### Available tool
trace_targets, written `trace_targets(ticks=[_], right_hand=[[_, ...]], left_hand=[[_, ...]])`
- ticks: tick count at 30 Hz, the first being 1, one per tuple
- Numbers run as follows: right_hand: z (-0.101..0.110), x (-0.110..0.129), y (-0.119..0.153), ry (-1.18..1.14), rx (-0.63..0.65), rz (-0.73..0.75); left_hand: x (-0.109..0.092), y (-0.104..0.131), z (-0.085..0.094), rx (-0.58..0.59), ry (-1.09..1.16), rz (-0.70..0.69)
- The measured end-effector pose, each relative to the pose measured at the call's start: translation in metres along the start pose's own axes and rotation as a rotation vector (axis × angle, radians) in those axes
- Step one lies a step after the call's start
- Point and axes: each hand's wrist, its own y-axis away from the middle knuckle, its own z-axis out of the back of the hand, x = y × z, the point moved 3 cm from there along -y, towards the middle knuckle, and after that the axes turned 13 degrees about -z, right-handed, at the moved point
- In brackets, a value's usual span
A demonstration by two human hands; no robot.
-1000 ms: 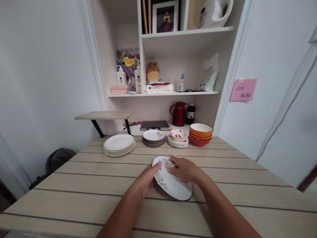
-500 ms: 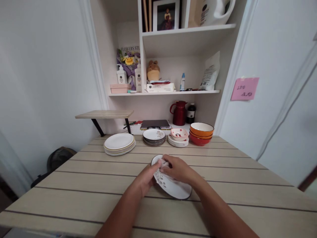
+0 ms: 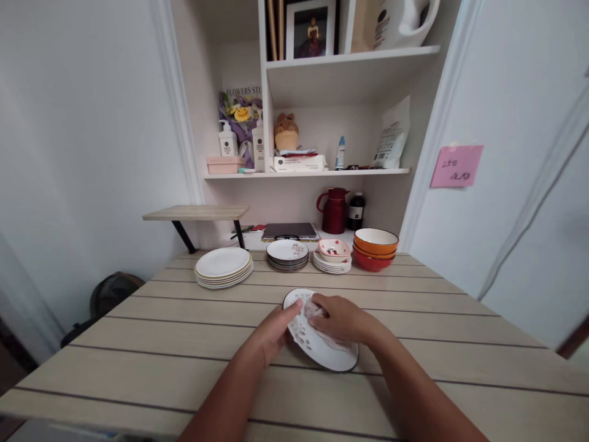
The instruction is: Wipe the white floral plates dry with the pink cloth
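Note:
A white plate [image 3: 324, 355] with a dark rim and a grey leaf pattern is tilted above the wooden table [image 3: 193, 344]. My left hand [image 3: 276, 328] grips its left edge, thumb on the face and fingers hidden beneath. Bunched under the fingers of my right hand [image 3: 343, 318] is a pale cloth [image 3: 313, 310], pressed on the plate's face. Behind the plate stand a stack of similar dark-rimmed plates [image 3: 288, 250], larger white plates [image 3: 223, 264] at the left, and small plates [image 3: 332, 265] with pink-rimmed bowls [image 3: 334, 248] on top.
Orange and red bowls [image 3: 375, 248] are stacked at the back right. Behind them stand a red jug [image 3: 335, 212] and a dark bottle [image 3: 356, 212]. A small raised wooden shelf [image 3: 197, 213] is at the back left. Filled white shelves [image 3: 322, 174] rise behind the table.
My right hand has slid a little to the right over the plate with the cloth, away from my left thumb. My left hand still holds the plate's left edge.

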Motion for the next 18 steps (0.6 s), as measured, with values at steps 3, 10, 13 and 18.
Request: trace_targets(ticks=[3,10,13,18], right_hand=[[-0.003,0.008,-0.001,-0.103,-0.034,0.064],[-0.007,0.006,-0.015,-0.108,-0.163,-0.082],[-0.004,-0.004,-0.014,-0.053,-0.092,-0.133],[0.007,-0.014,0.001,-0.087,0.109,0.013]], left_hand=[[-0.001,0.000,0.001,-0.017,0.004,-0.003],[0.000,-0.001,0.004,-0.032,0.040,-0.012],[0.001,-0.002,0.005,-0.013,0.069,-0.022],[0.001,0.000,0.006,-0.011,0.075,-0.013]])
